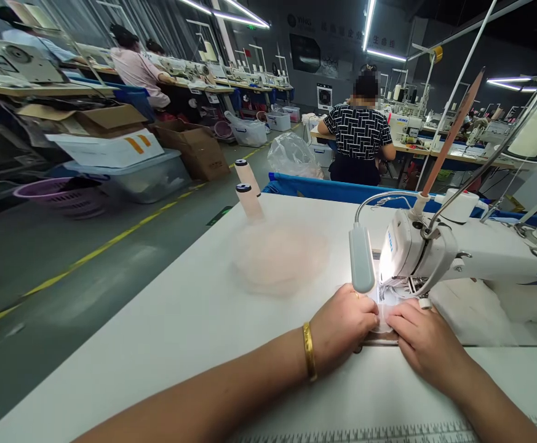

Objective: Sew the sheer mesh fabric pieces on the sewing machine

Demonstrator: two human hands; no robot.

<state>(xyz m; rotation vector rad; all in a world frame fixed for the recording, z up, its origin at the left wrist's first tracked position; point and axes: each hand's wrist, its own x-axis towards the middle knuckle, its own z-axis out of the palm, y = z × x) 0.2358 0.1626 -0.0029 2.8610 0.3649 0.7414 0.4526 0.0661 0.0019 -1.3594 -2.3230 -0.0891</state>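
- As our left hand (pixel 344 320) and right hand (pixel 429 338) faced each other, the pale cloth (pixel 382 319) lay between them on the near side of the sewing machine (pixel 406 246).
- Its visible strip pointed from near to far, toward the presser foot (pixel 381 293); we could not make out the whole long axis.
- Our left fingers curled down at the cloth's left side, and our right fingertips rested at its right; we could not tell whether they pinched or pressed it.
- We saw glare wash out the cloth's far end, the gray lamp (pixel 361 258) overlap the left hand, and the view's near edge cut off the ruler (pixel 365 435).
- The tabletop (pixel 180 320) ran left to a slanting edge, with room for our left arm before the blurry peach pile (pixel 282 255); the machine bounded our right hand's far side.
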